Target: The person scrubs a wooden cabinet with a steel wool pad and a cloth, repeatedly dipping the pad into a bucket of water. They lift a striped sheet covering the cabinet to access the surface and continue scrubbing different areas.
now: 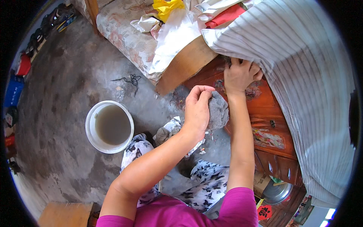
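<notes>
A damp-looking grey rag [218, 111] is pinched between the thumb and fingers of my left hand [197, 111], in front of a reddish-brown wooden cabinet [264, 108]. My right hand [242, 76] reaches to the cabinet's upper part, at the hem of a striped cloth [302, 56] draped over it. Its fingers are curled, their tips partly hidden; what they grip I cannot make out. Worn, peeling patches [268, 138] mark the cabinet's front. To the left, a white bucket [89, 126] of murky water stands on the floor.
A floral-covered sofa [124, 38] with a curved wooden arm [189, 66] holds plastic bags and a yellow cloth [167, 8]. Black string [132, 79] lies on the concrete floor [56, 113]. Crumpled scraps lie by my knees. A metal basin [278, 193] sits lower right; shoes line the far left.
</notes>
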